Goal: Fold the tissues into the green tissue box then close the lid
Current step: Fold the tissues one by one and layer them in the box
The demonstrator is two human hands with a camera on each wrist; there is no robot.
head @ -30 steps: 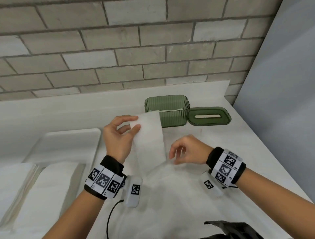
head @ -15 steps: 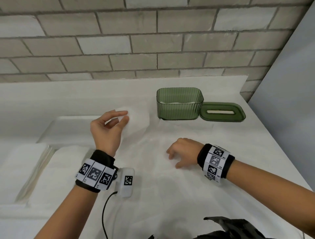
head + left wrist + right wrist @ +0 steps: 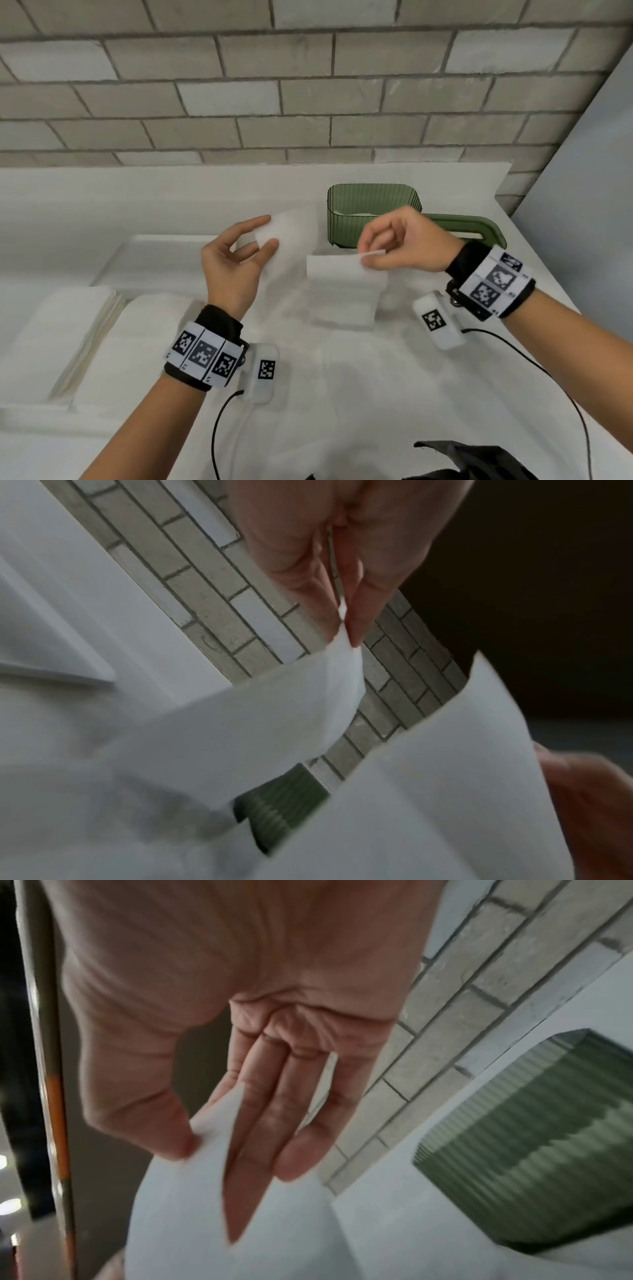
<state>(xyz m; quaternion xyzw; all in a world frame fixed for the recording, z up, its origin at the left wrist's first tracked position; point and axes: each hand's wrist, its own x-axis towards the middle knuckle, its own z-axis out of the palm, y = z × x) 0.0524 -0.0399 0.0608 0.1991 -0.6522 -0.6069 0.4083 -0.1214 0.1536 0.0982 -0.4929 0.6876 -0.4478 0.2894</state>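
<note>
Left hand [image 3: 236,260] pinches one upper corner of a white tissue [image 3: 342,274] between thumb and fingers; right hand [image 3: 400,240] pinches the opposite corner, its other fingers apparently loosely curled. The tissue hangs lifted before the open green tissue box [image 3: 370,219], whose lid [image 3: 479,228] lies beside it on the counter [image 3: 376,394].
</note>
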